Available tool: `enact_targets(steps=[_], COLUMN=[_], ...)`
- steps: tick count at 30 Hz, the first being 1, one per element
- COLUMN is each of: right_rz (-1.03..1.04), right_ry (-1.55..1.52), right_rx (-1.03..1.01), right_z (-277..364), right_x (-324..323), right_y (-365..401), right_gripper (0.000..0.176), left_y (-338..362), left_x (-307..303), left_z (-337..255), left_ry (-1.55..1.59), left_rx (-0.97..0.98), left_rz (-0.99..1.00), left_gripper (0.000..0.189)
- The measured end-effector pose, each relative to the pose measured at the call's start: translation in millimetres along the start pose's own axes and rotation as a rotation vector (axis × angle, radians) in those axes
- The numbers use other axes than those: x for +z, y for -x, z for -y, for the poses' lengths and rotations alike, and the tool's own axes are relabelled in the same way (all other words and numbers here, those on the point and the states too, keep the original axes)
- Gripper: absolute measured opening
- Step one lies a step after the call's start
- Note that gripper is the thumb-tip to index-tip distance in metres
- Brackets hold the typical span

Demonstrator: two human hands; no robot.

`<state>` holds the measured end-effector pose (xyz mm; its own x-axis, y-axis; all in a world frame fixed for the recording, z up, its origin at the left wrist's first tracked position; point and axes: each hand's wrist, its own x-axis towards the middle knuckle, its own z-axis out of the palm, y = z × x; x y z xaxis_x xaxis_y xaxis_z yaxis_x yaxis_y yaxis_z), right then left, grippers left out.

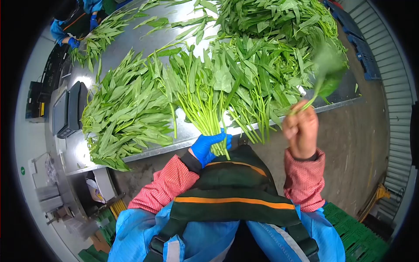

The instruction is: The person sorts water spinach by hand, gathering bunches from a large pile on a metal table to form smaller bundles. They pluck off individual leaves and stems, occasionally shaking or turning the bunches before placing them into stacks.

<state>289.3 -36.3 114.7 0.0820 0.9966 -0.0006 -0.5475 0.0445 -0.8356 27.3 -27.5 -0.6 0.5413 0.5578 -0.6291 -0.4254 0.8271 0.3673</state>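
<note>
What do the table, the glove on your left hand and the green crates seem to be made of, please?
The table looks like smooth metal, perhaps stainless steel: grey, with bright glare. The glove seems to be thin rubber, possibly nitrile, as it fits closely round the hand. The green crates look like moulded plastic, from their even colour and regular openings.

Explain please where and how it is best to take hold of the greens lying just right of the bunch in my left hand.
Probably by the bare stems, from the near side, fingers closing around several together: they point toward you and some stick out past the table's edge, while the leaves spread loosely behind.
</note>
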Motion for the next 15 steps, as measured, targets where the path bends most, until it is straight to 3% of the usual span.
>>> enact_targets(steps=[1, 3, 5, 6, 7, 9, 14, 15], right_rz=[-0.133, -0.320, -0.210, -0.142, -0.009, 0.108, 0.168, 0.172], right_ry=[-0.091, -0.246, 0.415, 0.984, 1.332, 1.791, 1.877, 1.855], right_rx=[-0.083, 0.111, 0.271, 0.161, 0.077, -0.170, -0.113, -0.089], right_z=[1, -9, -43, -68, -75, -94, -102, -96], right_x=[-5, -10, -23, -23, -12, -14, -21, -19], right_y=[-11, -17, -5, 4, 10, 17, 13, 10], right_gripper=[0.014, 0.018, 0.025, 0.027, 0.025, 0.018, 0.018, 0.019], left_y=[0, 3, 3, 4, 5, 7, 13, 18], left_x=[-2, 3, 7, 5, 5, 6, 7, 5], left_z=[1, -2, -7, -8, -9, -11, -32, -40], left_ry=[0.007, 0.006, 0.011, 0.016, 0.016, 0.015, -0.231, -0.193], left_rx=[0.007, 0.004, -0.005, -0.019, -0.035, -0.059, -0.103, -0.036], left_rz=[0.023, 0.028, 0.035, 0.032, 0.029, 0.014, 0.064, 0.083], left_gripper=[0.036, 0.037, 0.037, 0.037, 0.037, 0.040, 0.043, 0.043])
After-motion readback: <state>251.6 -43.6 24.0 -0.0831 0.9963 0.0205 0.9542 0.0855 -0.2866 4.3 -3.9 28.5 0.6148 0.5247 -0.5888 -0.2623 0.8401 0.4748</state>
